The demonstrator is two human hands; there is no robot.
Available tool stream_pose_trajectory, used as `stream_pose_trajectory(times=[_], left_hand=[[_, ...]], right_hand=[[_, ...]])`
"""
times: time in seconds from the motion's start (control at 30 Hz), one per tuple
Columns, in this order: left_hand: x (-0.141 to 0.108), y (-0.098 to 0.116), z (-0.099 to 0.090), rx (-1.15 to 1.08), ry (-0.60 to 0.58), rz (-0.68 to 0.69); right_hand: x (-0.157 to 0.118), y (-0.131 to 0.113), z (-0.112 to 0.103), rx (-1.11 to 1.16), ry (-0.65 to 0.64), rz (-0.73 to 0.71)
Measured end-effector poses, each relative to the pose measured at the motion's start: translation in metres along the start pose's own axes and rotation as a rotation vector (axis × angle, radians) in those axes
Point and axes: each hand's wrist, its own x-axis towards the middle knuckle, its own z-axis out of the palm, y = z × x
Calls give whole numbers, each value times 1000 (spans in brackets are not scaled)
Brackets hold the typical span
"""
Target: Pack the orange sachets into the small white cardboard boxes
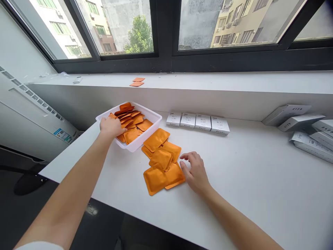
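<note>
A white plastic tray [153, 126] holds many flat orange packets [132, 118], heaped and overlapping. My left hand [112, 127] is over the tray's left side, touching the packets. Its thumb points right across them, while the other fingers are mostly hidden, so I cannot tell whether they grip one. To the right of the tray, several more orange packets [161, 159] lie in a loose pile on the white table. Beside that pile's right edge is my right hand [194, 172], with thumb and fingers bent but apart and nothing between them.
Several small white boxes [203, 122] stand in a row behind the pile. More white boxes [307, 121] are stacked at the far right against the wall. Two orange pieces [137, 82] lie on the window sill [208, 81]. A white appliance [39, 111] stands left of the table [249, 166].
</note>
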Motion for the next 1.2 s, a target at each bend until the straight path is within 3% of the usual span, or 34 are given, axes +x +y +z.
stream_pose_trajectory(times=[0.07,0.17,0.27,0.33,0.4,0.47,0.5,0.57,0.63,0.73,0.83,0.87,0.97,1.03,1.1,1.2], left_hand=[[19,-5,8,23,-77,-27],[18,-17,9,39,-31,-60],[-3,-33,-13,41,119,-161],[-24,-32,-30,-118,275,-234],[-52,-10,-37,-463,389,-183],[-84,32,-29,-861,361,23],[-99,57,-21,-956,279,148],[-124,104,-7,-938,146,333],[-133,131,-2,-875,111,431],[-109,127,-16,-841,127,511],[-53,95,-31,-540,355,351],[-33,84,-31,-402,379,311],[13,62,-13,-128,194,252],[28,56,5,-90,122,246],[33,55,17,-95,139,239],[29,48,11,-108,250,164]], right_hand=[[-2,-5,2,14,-25,-39],[1,-4,0,28,-8,-49],[6,2,-4,91,14,-6],[9,3,-7,149,36,26],[10,0,-12,253,48,50],[9,-7,-17,458,-12,72],[8,-11,-18,588,-82,88],[5,-18,-20,811,-223,136],[2,-23,-19,920,-236,198],[2,-23,-18,952,-103,272],[6,-17,-22,981,-54,369],[8,-15,-24,993,-41,404],[12,-7,-30,1005,4,465],[14,-3,-32,999,32,481],[14,-2,-33,1004,48,494],[14,-3,-33,1009,70,500]])
